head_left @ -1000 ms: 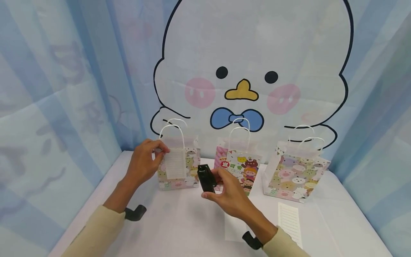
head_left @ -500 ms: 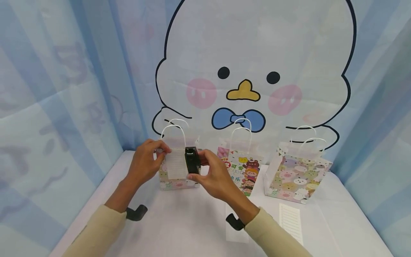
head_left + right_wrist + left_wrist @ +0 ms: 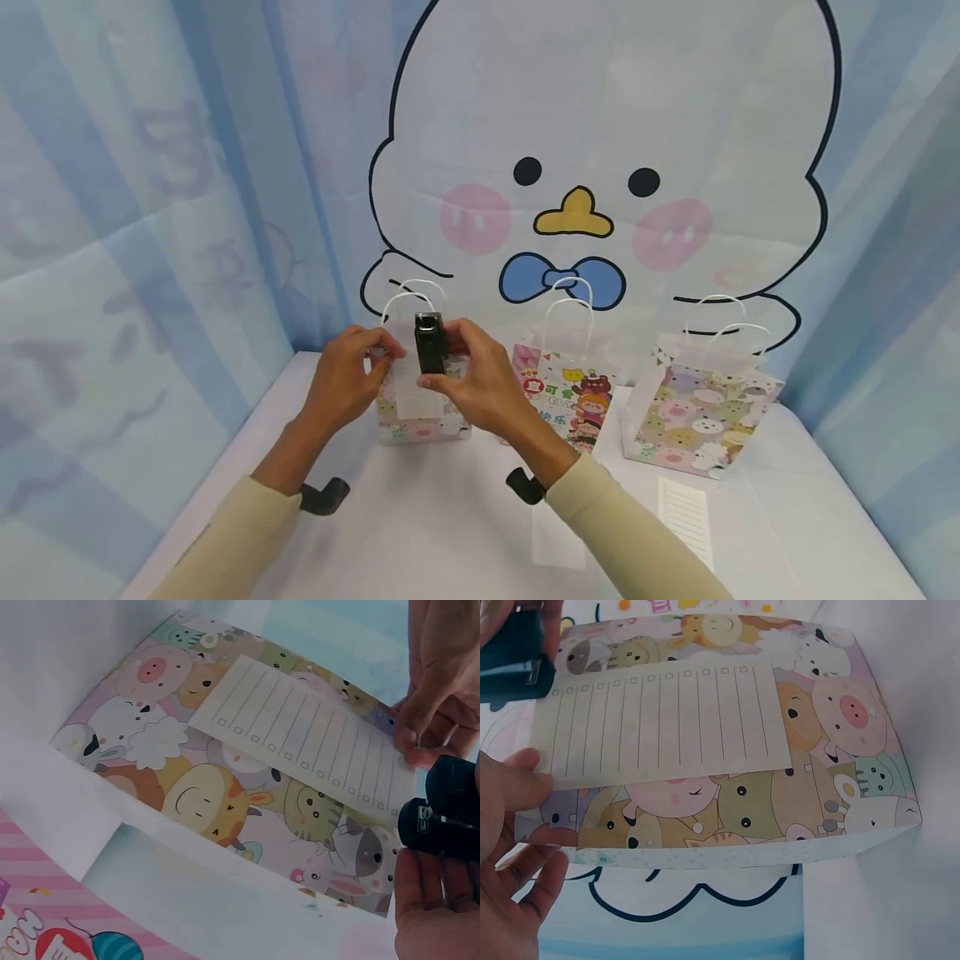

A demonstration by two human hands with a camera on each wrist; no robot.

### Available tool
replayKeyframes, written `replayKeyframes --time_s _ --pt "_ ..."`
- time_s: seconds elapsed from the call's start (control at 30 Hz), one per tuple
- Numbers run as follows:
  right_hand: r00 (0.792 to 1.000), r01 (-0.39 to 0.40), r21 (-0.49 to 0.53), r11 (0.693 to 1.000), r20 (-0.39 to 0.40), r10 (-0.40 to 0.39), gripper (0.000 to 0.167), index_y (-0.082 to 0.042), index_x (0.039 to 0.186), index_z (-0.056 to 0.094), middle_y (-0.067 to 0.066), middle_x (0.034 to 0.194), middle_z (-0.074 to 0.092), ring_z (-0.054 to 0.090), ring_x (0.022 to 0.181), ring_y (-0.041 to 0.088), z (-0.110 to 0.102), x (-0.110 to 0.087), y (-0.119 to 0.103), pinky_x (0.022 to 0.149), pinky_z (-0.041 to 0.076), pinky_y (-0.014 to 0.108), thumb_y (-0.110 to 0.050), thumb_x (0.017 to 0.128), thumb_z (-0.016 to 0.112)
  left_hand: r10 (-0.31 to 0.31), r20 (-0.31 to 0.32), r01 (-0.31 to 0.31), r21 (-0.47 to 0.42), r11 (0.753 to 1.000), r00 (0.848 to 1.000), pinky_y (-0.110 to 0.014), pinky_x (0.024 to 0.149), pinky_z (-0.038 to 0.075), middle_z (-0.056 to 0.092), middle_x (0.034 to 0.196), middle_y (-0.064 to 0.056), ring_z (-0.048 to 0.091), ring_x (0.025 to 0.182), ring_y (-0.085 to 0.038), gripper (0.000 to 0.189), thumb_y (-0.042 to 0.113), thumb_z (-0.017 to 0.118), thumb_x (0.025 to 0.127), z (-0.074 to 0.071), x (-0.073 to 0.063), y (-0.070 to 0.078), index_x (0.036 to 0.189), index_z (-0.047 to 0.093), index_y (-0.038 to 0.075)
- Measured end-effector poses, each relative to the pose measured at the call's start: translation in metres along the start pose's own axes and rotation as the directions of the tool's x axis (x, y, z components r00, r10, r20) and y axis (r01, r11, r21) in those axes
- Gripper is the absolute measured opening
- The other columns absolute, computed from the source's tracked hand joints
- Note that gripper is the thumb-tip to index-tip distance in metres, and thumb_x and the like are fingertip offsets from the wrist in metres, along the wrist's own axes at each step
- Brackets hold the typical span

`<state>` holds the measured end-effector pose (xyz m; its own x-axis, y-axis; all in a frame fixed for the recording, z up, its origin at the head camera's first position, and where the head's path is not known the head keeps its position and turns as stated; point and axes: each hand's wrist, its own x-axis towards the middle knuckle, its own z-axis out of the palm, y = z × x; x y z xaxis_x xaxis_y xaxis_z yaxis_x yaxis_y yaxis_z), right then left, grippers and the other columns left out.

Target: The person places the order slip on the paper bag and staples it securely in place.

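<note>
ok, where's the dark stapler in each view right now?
Head: dark stapler left of and just below centre, in the right hand.
Left wrist: dark stapler at top-left.
Right wrist: dark stapler at the right edge, just below mid-height.
Shared landmark: lined slip against the leftmost bag.

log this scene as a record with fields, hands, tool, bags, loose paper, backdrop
left hand: pinches a white lined paper slip against a pastel animal-print paper bag
right hand: holds a small black stapler
stapler: at the slip's upper right corner; clamped or not, cannot tell
other bags: pink-and-white cartoon-print paper bag, middle; second pastel animal-print paper bag, right
loose paper: second white lined slip and plain-looking white slip, on the white table
backdrop: pale blue curtain with large white cartoon bird
</note>
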<state>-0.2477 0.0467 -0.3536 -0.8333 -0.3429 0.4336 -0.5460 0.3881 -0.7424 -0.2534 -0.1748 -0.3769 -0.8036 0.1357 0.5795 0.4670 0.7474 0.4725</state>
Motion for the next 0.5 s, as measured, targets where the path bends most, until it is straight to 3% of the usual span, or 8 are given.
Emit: replayKeyframes --time_s 0.23,0.5 --pt "0.999 0.037 0.008 0.999 -0.010 -0.037 0.063 -0.013 0.138 0.057 0.004 0.128 0.070 0.067 0.120 0.020 0.009 0.014 -0.003 0.110 0.054 0.041 -0.015 0.084 0.091 0.008 -0.012 -0.008 -0.005 1.000 1.000 -0.040 0.079 0.056 0.077 0.096 -0.003 0.061 0.092 -0.022 0.019 -0.006 0.072 0.093 0.000 0.000 -0.001 0.099 0.077 0.012" --pt "0.999 0.041 -0.014 0.999 0.002 -0.041 0.064 -0.013 0.139 0.057 0.004 0.132 0.068 0.065 0.124 0.022 0.017 0.021 -0.002 0.105 0.054 0.044 -0.013 0.085 0.090 -0.028 0.003 0.028 -0.011 1.000 1.000 -0.044 0.082 0.056 0.074 0.102 -0.009 0.065 0.098 -0.025 0.015 -0.002 0.074 0.095 -0.001 -0.001 -0.001 0.101 0.077 0.011"
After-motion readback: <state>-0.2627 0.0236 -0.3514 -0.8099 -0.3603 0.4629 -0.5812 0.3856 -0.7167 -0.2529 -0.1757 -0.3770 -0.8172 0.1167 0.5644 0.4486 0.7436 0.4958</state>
